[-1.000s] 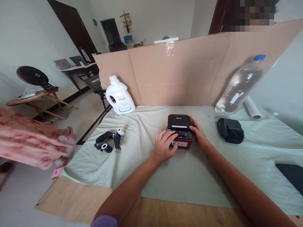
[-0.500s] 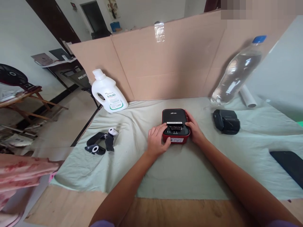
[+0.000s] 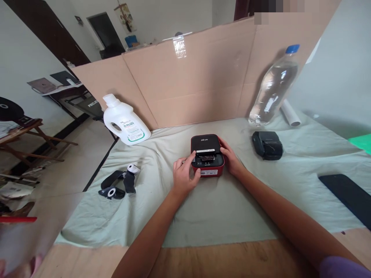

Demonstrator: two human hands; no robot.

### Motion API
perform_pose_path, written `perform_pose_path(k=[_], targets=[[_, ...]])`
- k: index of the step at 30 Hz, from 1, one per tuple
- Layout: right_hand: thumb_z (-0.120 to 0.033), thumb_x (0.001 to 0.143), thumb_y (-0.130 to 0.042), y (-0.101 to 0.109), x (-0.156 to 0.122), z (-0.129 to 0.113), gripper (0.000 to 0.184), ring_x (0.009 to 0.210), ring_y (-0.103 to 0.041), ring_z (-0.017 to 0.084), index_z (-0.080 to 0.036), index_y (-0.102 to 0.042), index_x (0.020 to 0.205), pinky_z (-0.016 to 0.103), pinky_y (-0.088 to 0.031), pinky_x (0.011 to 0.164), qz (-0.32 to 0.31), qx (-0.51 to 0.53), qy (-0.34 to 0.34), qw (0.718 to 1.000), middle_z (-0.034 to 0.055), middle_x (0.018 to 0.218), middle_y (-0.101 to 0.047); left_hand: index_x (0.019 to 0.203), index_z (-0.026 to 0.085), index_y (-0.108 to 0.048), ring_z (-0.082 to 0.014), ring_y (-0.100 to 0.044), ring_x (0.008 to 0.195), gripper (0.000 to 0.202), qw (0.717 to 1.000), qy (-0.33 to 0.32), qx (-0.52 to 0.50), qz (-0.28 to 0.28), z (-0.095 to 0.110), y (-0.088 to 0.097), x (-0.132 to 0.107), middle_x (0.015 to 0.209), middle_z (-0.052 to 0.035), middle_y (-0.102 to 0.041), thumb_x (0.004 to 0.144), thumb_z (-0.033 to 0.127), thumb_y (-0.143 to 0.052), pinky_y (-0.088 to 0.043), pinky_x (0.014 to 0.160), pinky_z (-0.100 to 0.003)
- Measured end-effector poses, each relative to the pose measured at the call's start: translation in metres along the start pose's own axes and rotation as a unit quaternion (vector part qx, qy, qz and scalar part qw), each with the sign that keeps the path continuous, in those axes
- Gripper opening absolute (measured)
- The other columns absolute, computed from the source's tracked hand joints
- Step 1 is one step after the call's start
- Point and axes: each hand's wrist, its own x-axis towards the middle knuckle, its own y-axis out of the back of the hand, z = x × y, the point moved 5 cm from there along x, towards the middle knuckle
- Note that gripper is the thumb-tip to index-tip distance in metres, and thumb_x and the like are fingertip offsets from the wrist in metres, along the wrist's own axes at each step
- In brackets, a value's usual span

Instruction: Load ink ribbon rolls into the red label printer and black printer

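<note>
- The small red-and-black printer (image 3: 207,155) sits on the cloth-covered desk (image 3: 220,208), caught between the two hands.
- The left hand (image 3: 183,177) has its fingers (image 3: 189,159) loosely curled, thumb and forefinger tips on the printer's near-left edge by the paper slot; they rest on it rather than pinch it.
- The right hand (image 3: 229,158) cups the right side, fingers together against the casing.
- To my eye the right hand should brace firmly while the left works at the slot, with light pressure, so the body does not skid on the cloth.
- A second black printer (image 3: 267,144) lies well beyond the right fingers; paper rolls (image 3: 120,183) lie off past the left.
</note>
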Motion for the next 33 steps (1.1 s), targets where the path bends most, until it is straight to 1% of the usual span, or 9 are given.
perform_pose_path(k=[4, 9, 13, 16, 20, 23, 26, 29, 33], targets=[[-0.044, 0.087, -0.050, 0.003, 0.002, 0.001, 0.068, 0.142, -0.045, 0.025, -0.029, -0.040, 0.152, 0.042, -0.040, 0.114, 0.003, -0.045, -0.011, 0.999, 0.0037, 0.155, -0.049, 0.137, 0.020, -0.057, -0.0267, -0.056, 0.103, 0.053, 1.000, 0.000, 0.020, 0.004, 0.001, 0.003, 0.003, 0.119, -0.0082, -0.072, 0.087, 0.036, -0.057, -0.041, 0.092, -0.040], [-0.036, 0.082, -0.047, 0.005, 0.004, 0.000, 0.071, 0.139, -0.048, 0.025, -0.027, -0.038, 0.152, 0.041, -0.045, 0.109, 0.014, -0.093, -0.033, 0.995, 0.0042, 0.152, -0.052, 0.131, 0.021, -0.059, -0.0256, -0.057, 0.097, 0.044, 1.000, 0.007, 0.007, -0.006, -0.001, 0.003, 0.006, 0.121, -0.0068, -0.072, 0.090, 0.035, -0.052, -0.041, 0.087, -0.041], [-0.036, 0.082, -0.046, 0.005, 0.003, -0.001, 0.070, 0.136, -0.051, 0.025, -0.026, -0.037, 0.151, 0.039, -0.047, 0.105, 0.020, -0.110, -0.030, 0.993, 0.0054, 0.154, -0.050, 0.128, 0.021, -0.060, -0.0255, -0.058, 0.093, 0.042, 1.000, 0.003, -0.007, 0.000, -0.001, -0.001, 0.007, 0.119, -0.0080, -0.072, 0.091, 0.037, -0.050, -0.041, 0.084, -0.041], [-0.039, 0.084, -0.048, 0.005, 0.002, 0.002, 0.070, 0.138, -0.049, 0.025, -0.026, -0.037, 0.151, 0.040, -0.045, 0.108, 0.010, -0.089, -0.010, 0.996, 0.0063, 0.155, -0.048, 0.130, 0.021, -0.059, -0.0255, -0.058, 0.096, 0.042, 1.000, 0.006, -0.017, 0.007, -0.003, -0.003, 0.006, 0.120, -0.0082, -0.072, 0.092, 0.037, -0.050, -0.042, 0.087, -0.042], [-0.052, 0.087, -0.047, 0.005, 0.001, 0.006, 0.072, 0.138, -0.049, 0.026, -0.026, -0.035, 0.154, 0.041, -0.044, 0.109, 0.007, -0.075, -0.011, 0.997, 0.0073, 0.154, -0.050, 0.129, 0.020, -0.059, -0.0255, -0.056, 0.109, 0.037, 0.999, -0.003, -0.037, 0.037, -0.010, 0.001, 0.007, 0.130, -0.0091, -0.068, 0.096, 0.034, -0.047, -0.043, 0.097, -0.043], [-0.061, 0.088, -0.048, 0.004, 0.000, 0.004, 0.075, 0.139, -0.048, 0.025, -0.028, -0.035, 0.154, 0.041, -0.043, 0.111, 0.005, -0.070, -0.011, 0.997, 0.0072, 0.154, -0.049, 0.124, 0.021, -0.063, -0.0244, -0.057, 0.114, 0.033, 0.999, -0.005, -0.038, 0.027, -0.015, 0.004, 0.011, 0.131, -0.0080, -0.068, 0.099, 0.029, -0.043, -0.043, 0.100, -0.044], [-0.063, 0.090, -0.046, 0.003, 0.000, 0.002, 0.073, 0.141, -0.046, 0.024, -0.028, -0.036, 0.153, 0.041, -0.042, 0.112, 0.006, -0.065, -0.017, 0.998, 0.0062, 0.156, -0.048, 0.121, 0.021, -0.066, -0.0237, -0.058, 0.112, 0.032, 0.999, -0.003, -0.045, 0.017, -0.018, 0.007, 0.015, 0.129, -0.0077, -0.070, 0.100, 0.029, -0.043, -0.045, 0.100, -0.044], [-0.057, 0.090, -0.050, 0.005, 0.002, 0.003, 0.067, 0.141, -0.047, 0.024, -0.029, -0.040, 0.151, 0.041, -0.042, 0.113, 0.007, -0.039, -0.023, 0.999, 0.0046, 0.155, -0.049, 0.118, 0.021, -0.068, -0.0235, -0.058, 0.111, 0.030, 0.999, -0.001, -0.052, 0.017, -0.019, 0.007, 0.016, 0.128, -0.0075, -0.070, 0.100, 0.031, -0.045, -0.047, 0.099, -0.044], [-0.043, 0.086, -0.062, 0.008, 0.006, 0.006, 0.058, 0.142, -0.046, 0.025, -0.033, -0.051, 0.142, 0.043, -0.039, 0.116, 0.008, 0.031, -0.013, 0.999, 0.0006, 0.152, -0.053, 0.113, 0.022, -0.069, -0.0227, -0.059, 0.110, 0.026, 0.998, 0.011, -0.061, 0.016, -0.021, 0.004, 0.016, 0.127, -0.0075, -0.071, 0.100, 0.029, -0.047, -0.047, 0.099, -0.043]])
